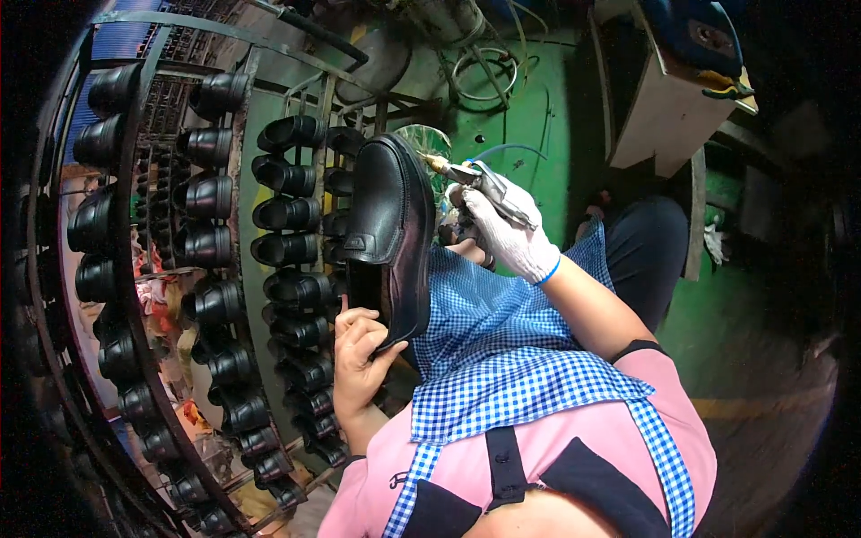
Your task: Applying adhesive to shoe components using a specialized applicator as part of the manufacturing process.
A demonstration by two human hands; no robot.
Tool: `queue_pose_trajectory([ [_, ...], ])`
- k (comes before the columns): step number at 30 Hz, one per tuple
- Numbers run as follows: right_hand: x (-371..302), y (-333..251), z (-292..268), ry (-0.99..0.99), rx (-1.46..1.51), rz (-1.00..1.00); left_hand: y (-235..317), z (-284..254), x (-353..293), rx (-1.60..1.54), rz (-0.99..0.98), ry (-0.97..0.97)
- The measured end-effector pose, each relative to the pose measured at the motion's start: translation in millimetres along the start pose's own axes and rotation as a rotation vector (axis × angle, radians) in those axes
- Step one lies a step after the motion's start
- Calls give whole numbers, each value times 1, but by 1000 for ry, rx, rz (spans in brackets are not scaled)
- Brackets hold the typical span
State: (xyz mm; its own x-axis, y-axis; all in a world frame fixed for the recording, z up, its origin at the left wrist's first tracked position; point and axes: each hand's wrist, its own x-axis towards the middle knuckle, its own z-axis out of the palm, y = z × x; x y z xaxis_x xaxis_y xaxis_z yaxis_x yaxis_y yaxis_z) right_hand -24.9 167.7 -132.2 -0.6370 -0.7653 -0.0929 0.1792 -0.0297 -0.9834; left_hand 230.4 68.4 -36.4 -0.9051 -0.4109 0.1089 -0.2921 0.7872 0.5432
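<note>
A black leather loafer is held up in front of me, toe pointing away. My left hand is bare and closed on its heel end, with the thumb against the side. In a white knitted glove, my right hand is wrapped around a silver spray gun with a brass-coloured nozzle. The nozzle tip is beside the outer edge of the loafer's toe, close to it; whether they touch I cannot tell. A thin blue hose shows behind the gun.
Metal racks with rows of black shoes stand close on my left. Ahead on the green floor are a metal stand and a coiled hose. A pale box-like table at the far right bears yellow-handled pliers.
</note>
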Motion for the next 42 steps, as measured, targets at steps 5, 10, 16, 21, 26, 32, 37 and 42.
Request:
queue_pose_trajectory([
  [5, 6, 6, 3, 56, 22, -126, -1, 0, 0, 1, -3, -4],
  [10, 16, 4, 8, 135, 86, -305, -1, 0, 0, 0, -4, -7],
  [16, 19, 0, 6, 211, -192, -466, -2, -2, 2, 5, 11, -16],
  [21, 38, -17, 4, 168, -299, -710, 0, -4, 2, 18, 7, -31],
  [26, 54, -17, 7, 23, -280, -618, -2, -3, 2, -4, -1, -34],
  [32, 53, -11, 7, -9, -287, -598, -3, -3, 0, -10, -17, -35],
  [37, 43, 9, 0, 3, -24, -570, -2, -4, 2, -1, -21, -53],
  [42, 18, 19, -2, 221, -114, -350, 0, -4, 3, 16, -22, -52],
])
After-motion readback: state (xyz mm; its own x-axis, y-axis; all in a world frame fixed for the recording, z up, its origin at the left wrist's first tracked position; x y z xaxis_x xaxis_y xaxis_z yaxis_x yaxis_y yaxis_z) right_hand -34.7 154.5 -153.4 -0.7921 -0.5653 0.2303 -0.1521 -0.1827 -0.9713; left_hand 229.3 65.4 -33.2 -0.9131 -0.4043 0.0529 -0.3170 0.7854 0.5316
